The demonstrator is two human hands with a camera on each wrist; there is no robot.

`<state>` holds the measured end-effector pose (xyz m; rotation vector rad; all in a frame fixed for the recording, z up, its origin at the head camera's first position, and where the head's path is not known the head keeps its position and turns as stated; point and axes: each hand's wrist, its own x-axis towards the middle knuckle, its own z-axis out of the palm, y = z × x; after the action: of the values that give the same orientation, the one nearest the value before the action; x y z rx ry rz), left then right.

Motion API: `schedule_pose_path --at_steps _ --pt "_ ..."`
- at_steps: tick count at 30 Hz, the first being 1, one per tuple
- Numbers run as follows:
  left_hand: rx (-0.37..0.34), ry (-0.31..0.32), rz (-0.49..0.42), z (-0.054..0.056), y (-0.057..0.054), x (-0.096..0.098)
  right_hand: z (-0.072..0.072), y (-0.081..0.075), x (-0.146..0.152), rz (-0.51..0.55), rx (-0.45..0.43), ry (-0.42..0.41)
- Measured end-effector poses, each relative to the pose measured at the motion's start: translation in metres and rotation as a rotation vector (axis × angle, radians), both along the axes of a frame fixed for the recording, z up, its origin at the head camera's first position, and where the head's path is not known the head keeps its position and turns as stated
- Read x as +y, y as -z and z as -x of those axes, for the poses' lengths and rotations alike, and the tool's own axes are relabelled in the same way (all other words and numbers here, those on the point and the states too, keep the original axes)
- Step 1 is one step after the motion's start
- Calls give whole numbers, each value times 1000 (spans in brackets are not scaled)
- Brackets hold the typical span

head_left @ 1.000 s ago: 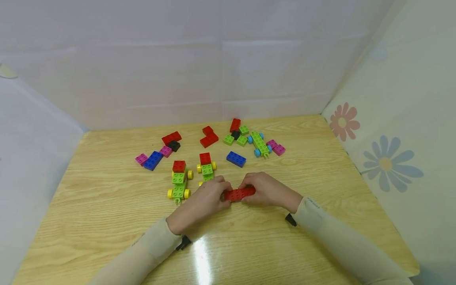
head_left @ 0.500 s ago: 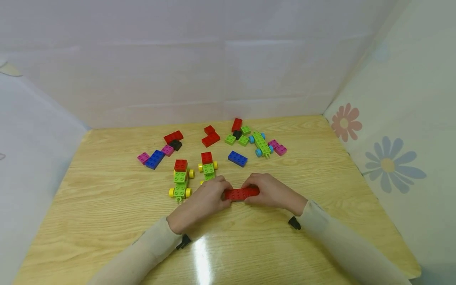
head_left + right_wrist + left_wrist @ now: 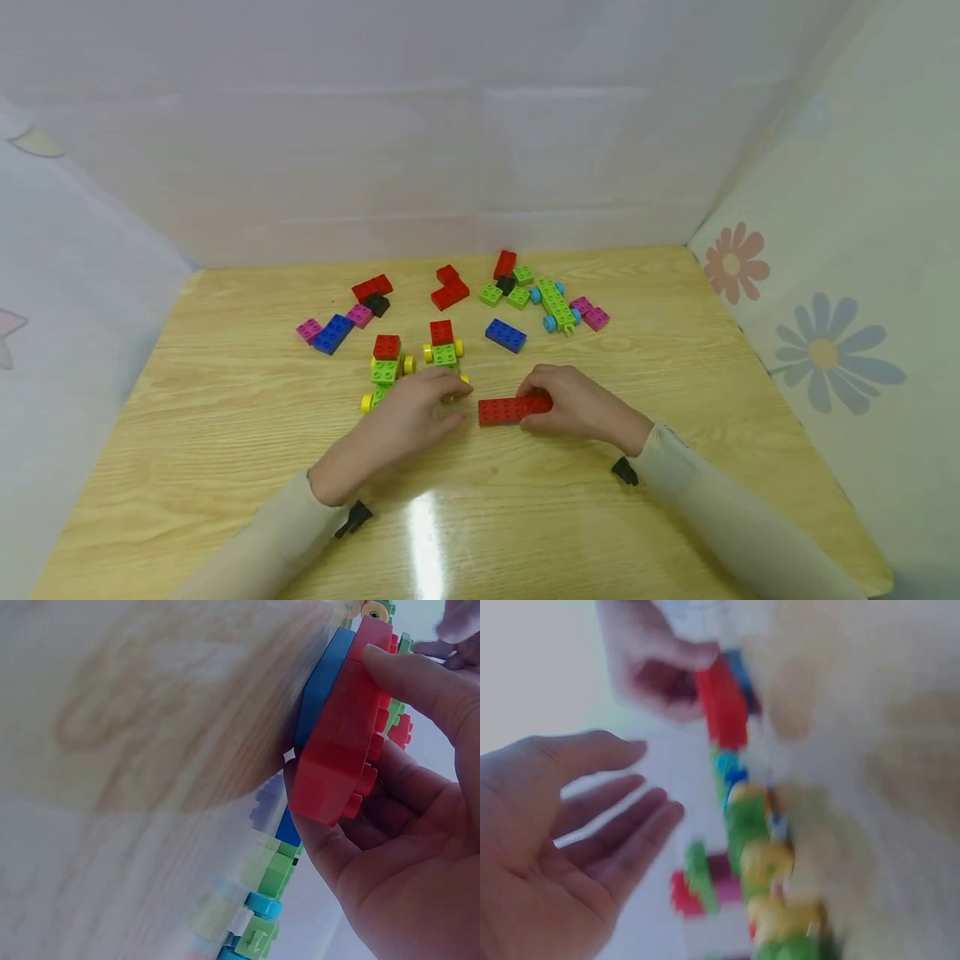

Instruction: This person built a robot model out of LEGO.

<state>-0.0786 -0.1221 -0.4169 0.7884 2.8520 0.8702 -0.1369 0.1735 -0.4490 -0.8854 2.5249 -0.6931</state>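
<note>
And there's the right hand [image 3: 576, 404] gripping the red bricks [image 3: 498, 411], on the person's side of the blue-wheeled car [image 3: 556, 307]; the left hand [image 3: 405, 417] is wide, thumb and fingers parted, farther left of that car.

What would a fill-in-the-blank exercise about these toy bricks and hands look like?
1. The right hand grips a long piece coloured ____ on top.
2. The layer beneath it is ____.
3. The left hand holds ____.
4. The wheels nearest the left hand are ____.
Missing words: red; blue; nothing; yellow.
</note>
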Motion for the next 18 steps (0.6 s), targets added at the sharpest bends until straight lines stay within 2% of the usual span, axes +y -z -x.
schedule_pose_path --at_steps 4,8,11,13,15,18 --pt "90 -30 -108 3 -11 -30 -1 0 0 -5 -3 7" --pt "115 -143 -248 13 -15 -68 -1 0 0 -10 3 4" --pt "30 -251 -336 22 -12 -93 -1 0 0 -11 6 1" --pt "-39 -302 -371 27 -9 -105 -2 -1 -1 -9 6 2" --pt "-97 -324 -395 32 -4 -114 -2 -2 -1 -7 4 2" --pt "-168 -324 -402 37 4 -124 -2 -3 -1 -5 3 -1"
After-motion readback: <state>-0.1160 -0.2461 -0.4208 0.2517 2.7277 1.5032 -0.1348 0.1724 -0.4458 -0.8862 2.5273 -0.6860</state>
